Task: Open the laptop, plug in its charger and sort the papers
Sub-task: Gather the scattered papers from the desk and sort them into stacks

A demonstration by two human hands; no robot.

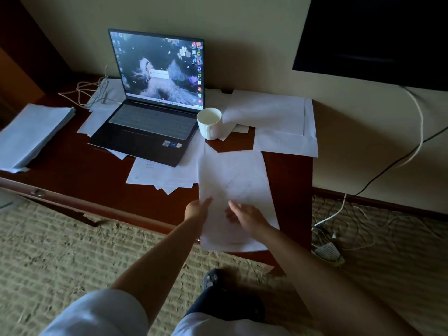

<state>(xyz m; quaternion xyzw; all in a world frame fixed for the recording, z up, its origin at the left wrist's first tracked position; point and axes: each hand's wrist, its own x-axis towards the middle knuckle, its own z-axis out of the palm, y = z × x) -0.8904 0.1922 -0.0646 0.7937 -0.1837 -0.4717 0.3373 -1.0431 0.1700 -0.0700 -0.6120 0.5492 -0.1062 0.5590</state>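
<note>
The left hand (pixel 197 209) is gripping the left edge of a white sheet (pixel 232 180), thumb lying on the top face and the remaining fingers hidden beneath it. The right hand (pixel 244 215) is lying over the lower part of the same sheet with fingers spread and relaxed; whether the fingertips are pressing on the paper cannot be told. The sheet is overhanging the front edge of the dark wooden desk (pixel 72 163) at its right end.

Just beyond the sheet, loose papers (pixel 155 173) are lying partly under the front of the open laptop (pixel 150 127), whose screen is glowing with a desktop picture. A white mug (pixel 209 123) is standing upright just beside the laptop's right edge. Further sheets (pixel 283 124) are covering the desk's far right corner. A thick paper stack (pixel 31 132) is sitting at the left end, well apart from the laptop. White cables (pixel 92 89) are coiling behind the laptop's left side. On the carpet (pixel 72 243) to the right, a power strip (pixel 328 253) is lying among tangled cords.
</note>
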